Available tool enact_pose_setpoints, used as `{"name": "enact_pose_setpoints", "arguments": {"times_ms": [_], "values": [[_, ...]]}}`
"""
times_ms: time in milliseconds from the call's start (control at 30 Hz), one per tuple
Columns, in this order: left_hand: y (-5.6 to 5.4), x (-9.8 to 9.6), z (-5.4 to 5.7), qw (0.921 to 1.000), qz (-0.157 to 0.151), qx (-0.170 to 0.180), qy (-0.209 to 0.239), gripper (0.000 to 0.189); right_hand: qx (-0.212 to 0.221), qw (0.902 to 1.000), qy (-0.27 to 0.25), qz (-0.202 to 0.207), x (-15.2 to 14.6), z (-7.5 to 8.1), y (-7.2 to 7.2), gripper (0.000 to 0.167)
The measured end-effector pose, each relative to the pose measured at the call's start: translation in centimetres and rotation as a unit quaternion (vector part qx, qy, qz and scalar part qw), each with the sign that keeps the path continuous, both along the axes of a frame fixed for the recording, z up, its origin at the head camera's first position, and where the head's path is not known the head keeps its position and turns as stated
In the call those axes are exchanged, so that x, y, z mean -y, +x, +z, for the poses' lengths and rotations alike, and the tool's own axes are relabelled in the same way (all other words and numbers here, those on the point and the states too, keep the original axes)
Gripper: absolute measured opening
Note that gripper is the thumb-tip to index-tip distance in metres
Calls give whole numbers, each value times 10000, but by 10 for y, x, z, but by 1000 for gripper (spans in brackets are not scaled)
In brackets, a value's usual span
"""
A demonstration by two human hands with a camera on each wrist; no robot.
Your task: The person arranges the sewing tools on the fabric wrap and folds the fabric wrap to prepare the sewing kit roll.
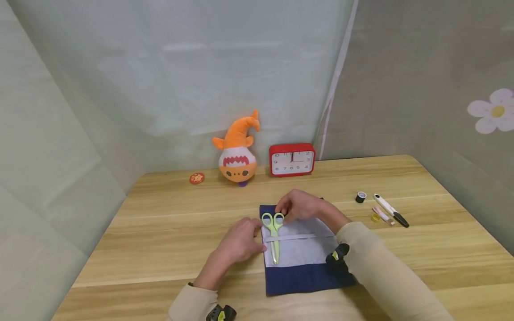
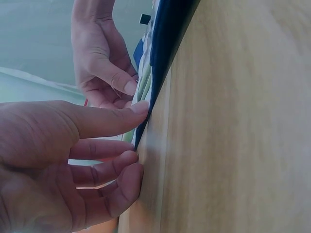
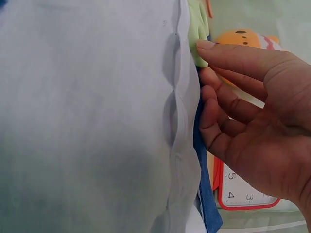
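The scissors (image 1: 274, 231) lie lengthwise on the left part of an unrolled cloth (image 1: 310, 280), pale inside with dark blue borders, and their blades pass under a narrow pale strap (image 1: 307, 236). The handles (light green, with two round loops) remain above this strap.

The right hand (image 1: 301, 206) pinches the right loop with its thumb and curled fingers. The left hand (image 1: 240, 240) has its thumb and fingers apart and relaxed, touching the left edge of the cloth. The two hands stand near each other, not together.

As I judge, the scissors are already in their place under the strap, only not yet released. The rest of the strap shows no other tool, although the right arm hides some part.

To the right, on the worktop (image 1: 160, 249), lie a black spool (image 1: 360, 197), a white-and-black tool (image 1: 390, 209), a pale pink strip (image 1: 383, 216) and a small yellow item (image 1: 375, 218); these are outside the cloth. Behind stand an orange plush toy (image 1: 238, 151) and a red clock (image 1: 293, 147).
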State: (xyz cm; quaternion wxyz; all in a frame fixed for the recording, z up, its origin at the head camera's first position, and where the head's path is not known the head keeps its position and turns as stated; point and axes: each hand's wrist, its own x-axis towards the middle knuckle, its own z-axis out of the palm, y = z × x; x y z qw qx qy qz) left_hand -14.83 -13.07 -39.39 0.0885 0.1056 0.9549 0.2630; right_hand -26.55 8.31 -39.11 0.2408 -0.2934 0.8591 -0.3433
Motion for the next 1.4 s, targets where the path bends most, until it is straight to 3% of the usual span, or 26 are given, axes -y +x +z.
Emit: {"name": "enact_pose_setpoints", "arguments": {"times_ms": [600,933,1100,1233,1400], "values": [[-1,-2,3,10000,45,-39,-65,43,136,9997,-27,186,1,1,3,31],[0,-3,6,9994,318,-11,-111,53,151,9996,-117,220,1,2,4,31],[3,-9,8,9980,404,-398,-293,47,123,9996,-214,-161,-6,4,2,26],[3,-21,6,9970,133,-655,-401,32,-139,9968,-328,-719,-18,10,0,23],[-1,-37,2,9959,-248,-732,-463,21,-223,9874,-554,-1464,-45,15,0,28]]}}
